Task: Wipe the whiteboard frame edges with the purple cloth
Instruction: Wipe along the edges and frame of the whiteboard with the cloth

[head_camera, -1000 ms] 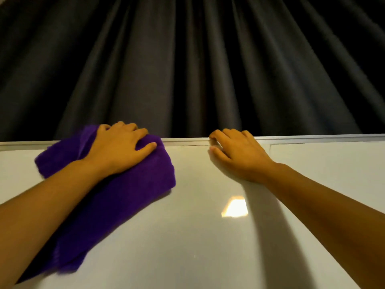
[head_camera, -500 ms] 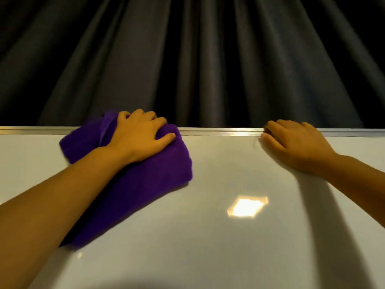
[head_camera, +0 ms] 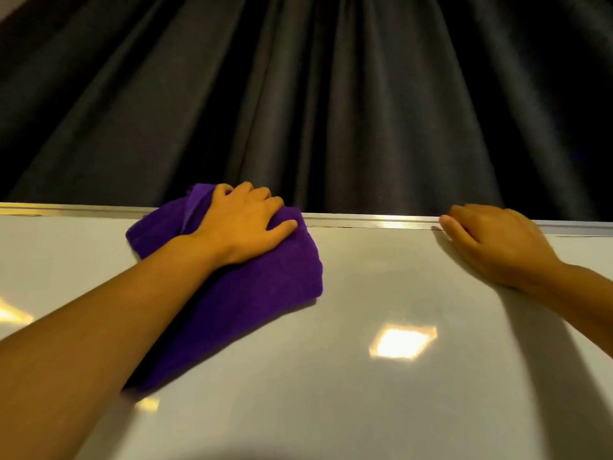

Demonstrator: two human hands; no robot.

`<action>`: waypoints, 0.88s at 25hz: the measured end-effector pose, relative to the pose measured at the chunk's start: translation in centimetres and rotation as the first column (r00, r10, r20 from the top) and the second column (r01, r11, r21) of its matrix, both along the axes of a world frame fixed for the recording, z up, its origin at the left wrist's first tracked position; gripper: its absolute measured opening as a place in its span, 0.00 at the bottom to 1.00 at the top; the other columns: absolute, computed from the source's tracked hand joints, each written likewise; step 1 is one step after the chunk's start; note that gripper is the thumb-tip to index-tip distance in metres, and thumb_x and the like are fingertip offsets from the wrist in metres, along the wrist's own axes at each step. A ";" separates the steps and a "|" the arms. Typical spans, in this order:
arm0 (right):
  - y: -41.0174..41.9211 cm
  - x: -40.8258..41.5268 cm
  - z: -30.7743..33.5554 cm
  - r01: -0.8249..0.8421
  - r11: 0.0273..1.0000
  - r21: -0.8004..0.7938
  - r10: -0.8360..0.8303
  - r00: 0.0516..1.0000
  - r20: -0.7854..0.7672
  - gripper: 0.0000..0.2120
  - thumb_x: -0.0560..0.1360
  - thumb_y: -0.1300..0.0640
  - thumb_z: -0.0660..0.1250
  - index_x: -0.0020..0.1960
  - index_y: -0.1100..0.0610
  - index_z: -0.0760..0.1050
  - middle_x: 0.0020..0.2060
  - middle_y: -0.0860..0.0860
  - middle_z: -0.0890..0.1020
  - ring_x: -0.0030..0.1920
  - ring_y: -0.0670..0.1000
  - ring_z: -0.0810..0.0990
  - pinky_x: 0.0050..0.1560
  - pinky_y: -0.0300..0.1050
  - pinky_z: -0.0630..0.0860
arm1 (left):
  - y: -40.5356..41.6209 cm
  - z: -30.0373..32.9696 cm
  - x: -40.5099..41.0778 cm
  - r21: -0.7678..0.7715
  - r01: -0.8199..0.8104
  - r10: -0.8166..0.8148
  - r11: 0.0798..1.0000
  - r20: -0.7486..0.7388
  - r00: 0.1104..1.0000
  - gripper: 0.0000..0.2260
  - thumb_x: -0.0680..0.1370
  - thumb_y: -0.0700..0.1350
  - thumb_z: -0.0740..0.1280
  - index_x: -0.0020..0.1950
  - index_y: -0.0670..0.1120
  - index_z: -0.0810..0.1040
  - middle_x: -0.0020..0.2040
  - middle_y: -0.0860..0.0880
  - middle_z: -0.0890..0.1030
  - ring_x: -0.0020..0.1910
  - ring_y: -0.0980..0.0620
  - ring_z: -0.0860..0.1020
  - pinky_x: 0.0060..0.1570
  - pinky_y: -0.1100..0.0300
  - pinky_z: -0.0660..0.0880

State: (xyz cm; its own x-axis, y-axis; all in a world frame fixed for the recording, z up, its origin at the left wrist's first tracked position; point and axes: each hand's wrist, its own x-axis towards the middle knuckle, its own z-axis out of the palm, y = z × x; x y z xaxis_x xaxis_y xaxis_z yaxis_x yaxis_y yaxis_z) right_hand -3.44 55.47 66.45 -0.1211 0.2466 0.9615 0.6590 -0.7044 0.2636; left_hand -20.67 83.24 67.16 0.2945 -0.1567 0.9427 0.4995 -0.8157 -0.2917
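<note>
We see a dark grey pleated curtain (head_camera: 331,111) filling the background. Lighting is dim and warm. At the upper left corner, a pale strip (head_camera: 5,9) shows.

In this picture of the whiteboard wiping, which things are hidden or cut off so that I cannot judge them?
All in the head view:
1. Top frame under the purple cloth: covered by cloth and left hand.
2. Fingertips of the right hand: curled over the frame, hidden behind it.
3. Whiteboard side and bottom edges: cut off by the picture borders.
4. What lies behind the dark curtain: covered.
</note>
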 end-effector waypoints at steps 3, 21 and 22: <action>-1.6 1.4 -0.4 0.013 1.000 -0.012 -0.014 0.999 -0.040 0.15 0.77 0.47 0.51 0.36 0.53 0.66 0.31 0.51 0.72 0.33 0.51 0.69 0.41 0.46 0.62 | -1.0 -0.5 0.8 -0.025 0.012 -0.013 1.000 -0.027 1.000 0.26 0.74 0.64 0.50 0.64 0.51 0.68 0.62 0.46 0.72 0.62 0.45 0.68 0.65 0.40 0.59; -9.9 7.4 -0.7 0.022 0.995 -0.094 -0.018 0.999 0.046 0.21 0.77 0.42 0.49 0.62 0.50 0.68 0.51 0.51 0.78 0.46 0.48 0.71 0.51 0.45 0.65 | -16.1 -0.3 12.3 0.078 0.109 -0.109 0.991 -0.006 0.994 0.28 0.73 0.67 0.49 0.67 0.52 0.64 0.65 0.45 0.69 0.64 0.43 0.64 0.64 0.39 0.56; -10.9 8.0 -0.6 0.018 0.995 -0.094 -0.014 0.999 0.044 0.20 0.77 0.42 0.48 0.61 0.50 0.68 0.49 0.51 0.79 0.44 0.47 0.70 0.49 0.43 0.64 | -16.2 -0.3 12.4 0.061 0.094 -0.095 0.994 -0.001 0.996 0.28 0.73 0.67 0.49 0.67 0.53 0.63 0.65 0.45 0.69 0.64 0.44 0.64 0.64 0.40 0.56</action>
State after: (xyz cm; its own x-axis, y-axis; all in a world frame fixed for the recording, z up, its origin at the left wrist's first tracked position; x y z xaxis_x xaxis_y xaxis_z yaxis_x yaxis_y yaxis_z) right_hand 4.60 44.56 65.84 -0.1574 0.3385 0.9277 0.6345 -0.6852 0.3577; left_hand -8.29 67.09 66.85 0.2737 -0.2407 0.9312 0.4217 -0.8401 -0.3411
